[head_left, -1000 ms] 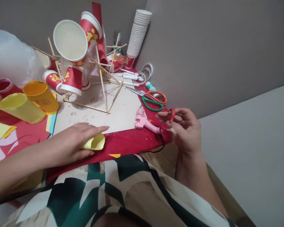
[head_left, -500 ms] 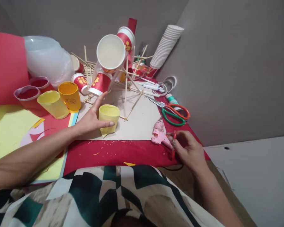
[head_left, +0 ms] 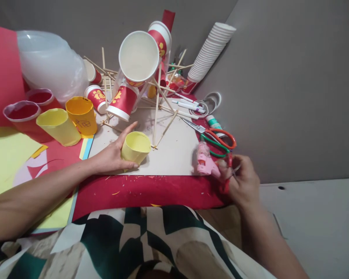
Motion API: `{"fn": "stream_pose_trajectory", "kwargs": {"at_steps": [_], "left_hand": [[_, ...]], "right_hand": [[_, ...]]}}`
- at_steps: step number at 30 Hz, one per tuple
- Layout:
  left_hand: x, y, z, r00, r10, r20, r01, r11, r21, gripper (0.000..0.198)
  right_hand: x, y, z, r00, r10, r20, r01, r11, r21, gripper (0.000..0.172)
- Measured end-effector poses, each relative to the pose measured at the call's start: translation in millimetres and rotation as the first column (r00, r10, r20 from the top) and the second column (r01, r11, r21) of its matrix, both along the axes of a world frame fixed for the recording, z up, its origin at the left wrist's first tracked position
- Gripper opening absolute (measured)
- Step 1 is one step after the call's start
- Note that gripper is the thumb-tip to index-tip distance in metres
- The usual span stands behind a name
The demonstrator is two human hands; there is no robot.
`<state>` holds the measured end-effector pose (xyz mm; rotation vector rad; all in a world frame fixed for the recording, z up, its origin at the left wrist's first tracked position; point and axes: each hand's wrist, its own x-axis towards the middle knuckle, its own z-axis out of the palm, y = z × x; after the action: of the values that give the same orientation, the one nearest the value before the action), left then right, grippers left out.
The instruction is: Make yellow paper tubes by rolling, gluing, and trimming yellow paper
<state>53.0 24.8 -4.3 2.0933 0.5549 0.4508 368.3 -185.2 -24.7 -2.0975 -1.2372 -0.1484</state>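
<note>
My left hand (head_left: 112, 157) is closed around a small yellow paper cup (head_left: 136, 147), its thumb across the near side and its forefinger stretched out behind. The cup's open top faces up, a little toward me. At the board's right corner my right hand (head_left: 246, 180) is closed on small red-handled scissors (head_left: 228, 174), with a bit of metal blade showing between the fingers. Just left of those fingers is a pink glue gun (head_left: 205, 162); its grip reaches the fingertips, and I cannot tell whether they hold it. Larger scissors (head_left: 212, 135) with orange and green handles lie behind it.
A stick frame (head_left: 157, 112) stands on the white board (head_left: 174, 155), beside joined red-and-white paper cups (head_left: 123, 100). Yellow and red paper cups (head_left: 58, 126) stand at left. A tall cup stack (head_left: 212, 50) leans against the wall. Markers (head_left: 187, 106) and coiled cable (head_left: 215, 101) lie right.
The yellow cup has tilted, its opening turning more toward me. My right hand has moved right with the small scissors, and the glue gun has turned and shifted slightly right.
</note>
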Motion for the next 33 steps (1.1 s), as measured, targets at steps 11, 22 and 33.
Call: {"fn": "stream_pose_trajectory", "kwargs": {"at_steps": [11,22,33], "left_hand": [[2,5,-2.7,0.998,0.055,-0.037,-0.057,0.997,-0.048,0.116],[2,-3,-3.9,0.997,-0.008,0.074,0.014,0.997,-0.078,0.112],[-6,-15,19.1,0.981,0.015,0.192,-0.011,1.0,-0.023,0.109]], "right_hand": [[76,115,37.6,0.986,-0.043,0.162,0.043,0.999,0.008,0.017],[85,134,25.5,0.98,-0.086,0.179,0.1,0.992,-0.073,0.025],[-25,50,66.6,0.911,0.333,0.243,-0.378,0.91,0.17,0.011]]}}
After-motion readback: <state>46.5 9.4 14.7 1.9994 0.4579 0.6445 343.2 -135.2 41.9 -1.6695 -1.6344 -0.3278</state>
